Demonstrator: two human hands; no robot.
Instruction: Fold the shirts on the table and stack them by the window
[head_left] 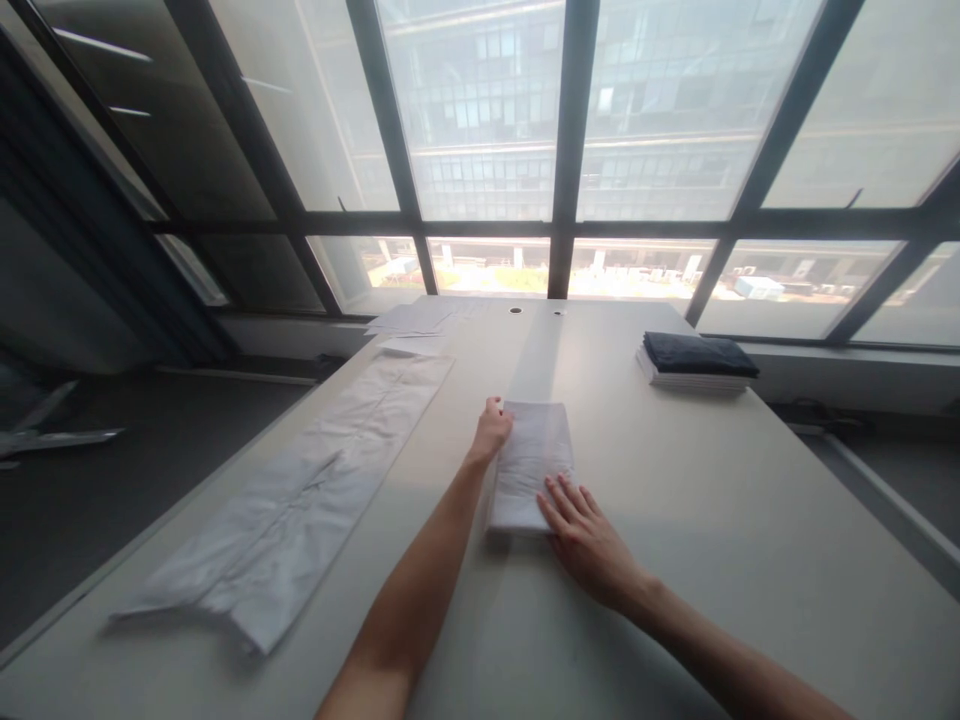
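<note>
A folded white garment [531,455] lies as a compact rectangle in the middle of the white table. At its upper left edge is my left hand [493,430], with the fingers curled and closed on the fabric. My right hand [585,535] rests on the lower right part of the bundle, its fingers stretched and spread over the cloth. To the left, a long white garment [307,490], folded lengthwise and wrinkled, is laid along the table. Its exact kind I cannot tell.
On the right side of the table [750,560] stands a stack of folded white cloth [697,380] topped by a dark folded cloth [699,354]. White sheets [412,318] lie at the far left corner. Large windows [487,110] rise behind the table, and a dark curtain [82,220] hangs at left.
</note>
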